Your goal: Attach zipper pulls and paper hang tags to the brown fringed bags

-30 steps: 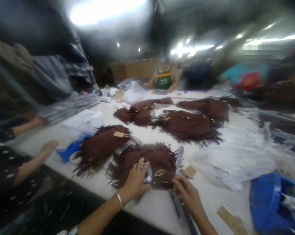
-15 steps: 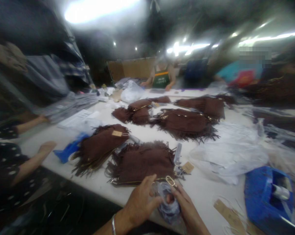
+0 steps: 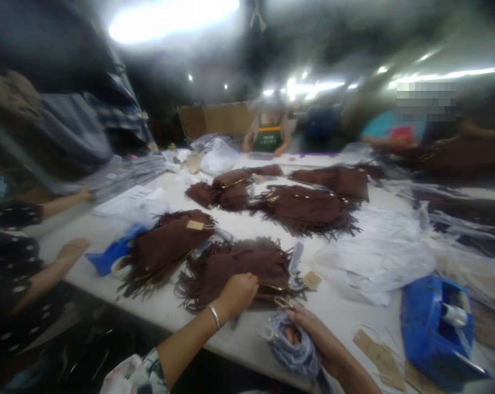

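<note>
A dark brown fringed bag point(image 3: 231, 268) with a gold zip lies on the white table before me. My left hand point(image 3: 241, 295), with a silver bangle at its wrist, is closed at the bag's near zipped edge and seems to pinch it; the fingertips are partly hidden. To the right, my right hand point(image 3: 308, 323) grips a coiled grey strap point(image 3: 296, 355) with a gold clasp point(image 3: 283, 302) at its top. A tan paper tag point(image 3: 312, 280) lies beside the bag's right end.
More brown fringed bags point(image 3: 308, 208) lie farther back. A blue tape dispenser point(image 3: 423, 328) stands at right beside cardboard tags point(image 3: 378, 353) and clear plastic bags point(image 3: 374, 251). Another blue dispenser point(image 3: 108, 257) is at left, near a co-worker's hand point(image 3: 75, 247). Other people sit across the table.
My left hand has left the coiled strap and moved up and left to the bag's zipped edge, closing there. My right hand keeps the strap, now slightly lower and right.
</note>
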A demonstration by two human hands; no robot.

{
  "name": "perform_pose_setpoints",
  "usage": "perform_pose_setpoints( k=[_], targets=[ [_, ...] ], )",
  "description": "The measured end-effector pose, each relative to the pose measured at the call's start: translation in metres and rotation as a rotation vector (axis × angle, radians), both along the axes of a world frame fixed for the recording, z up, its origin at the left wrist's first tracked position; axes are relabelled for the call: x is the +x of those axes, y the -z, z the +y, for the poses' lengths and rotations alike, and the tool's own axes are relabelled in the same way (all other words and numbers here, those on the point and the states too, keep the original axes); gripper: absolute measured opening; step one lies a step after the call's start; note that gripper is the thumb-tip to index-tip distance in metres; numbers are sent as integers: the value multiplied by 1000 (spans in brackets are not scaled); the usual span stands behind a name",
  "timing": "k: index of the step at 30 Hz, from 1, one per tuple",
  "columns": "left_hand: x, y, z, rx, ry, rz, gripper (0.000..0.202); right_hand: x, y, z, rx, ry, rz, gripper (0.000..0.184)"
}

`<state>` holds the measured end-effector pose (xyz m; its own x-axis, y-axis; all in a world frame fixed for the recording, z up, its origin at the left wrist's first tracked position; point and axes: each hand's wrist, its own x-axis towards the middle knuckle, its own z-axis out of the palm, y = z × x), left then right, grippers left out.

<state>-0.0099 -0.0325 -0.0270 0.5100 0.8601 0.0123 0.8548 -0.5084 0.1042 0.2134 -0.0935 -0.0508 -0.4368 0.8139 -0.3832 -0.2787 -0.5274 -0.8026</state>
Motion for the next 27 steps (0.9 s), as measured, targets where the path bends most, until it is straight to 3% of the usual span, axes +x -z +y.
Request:
perform_pose_setpoints(
  k=[3, 7, 14, 22, 27],
  targets=[
    [-1, -1, 1, -3, 9, 4, 20, -14, 0, 9, 31, 1, 59, 27],
    [-1, 3, -1, -3, -17, 10, 12, -32, 12, 27, 50, 126, -3, 31],
    [-3, 11, -12, 16, -192, 60, 13, -29, 34, 36, 90, 163, -157, 37],
    [-26, 0, -27, -12, -221, 116, 19, -27, 32, 34, 112, 162, -158, 31],
    [-15, 0, -21, 7, -147, 96, 18, -22, 28, 30, 167, 69, -162, 27]
  ],
)
